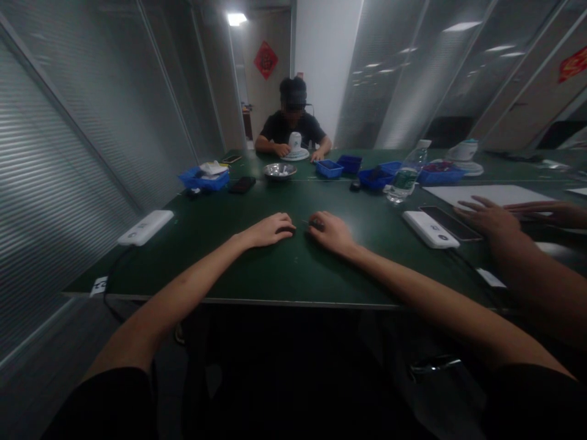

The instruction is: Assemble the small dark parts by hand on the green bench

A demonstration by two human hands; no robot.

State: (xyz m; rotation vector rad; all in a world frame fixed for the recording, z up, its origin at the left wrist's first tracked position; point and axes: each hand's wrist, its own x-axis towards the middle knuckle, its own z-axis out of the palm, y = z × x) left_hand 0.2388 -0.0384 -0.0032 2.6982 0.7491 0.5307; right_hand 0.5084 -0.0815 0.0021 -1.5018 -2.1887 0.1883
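My left hand (pixel 274 230) rests on the green table, fingers loosely bent downward and a dark gap between thumb and fingers. Nothing shows in it. Just to its right, my right hand (pixel 332 232) also rests on the tabletop with its fingers curled in. Something small and dark shows under its fingers, and a faint thin tip sticks out toward my left hand; blur hides what it is. A narrow strip of the green table (pixel 296 260) separates the two hands.
Beyond my hands stand a metal bowl (pixel 279 172), a dark phone (pixel 243 184), blue trays (pixel 329 168) and a water bottle (pixel 407 174). White power banks (pixel 145 228) lie either side. A co-worker's hands (pixel 493 217) rest at right; another person (pixel 293 122) sits opposite with a white fan-like device (pixel 295 148).
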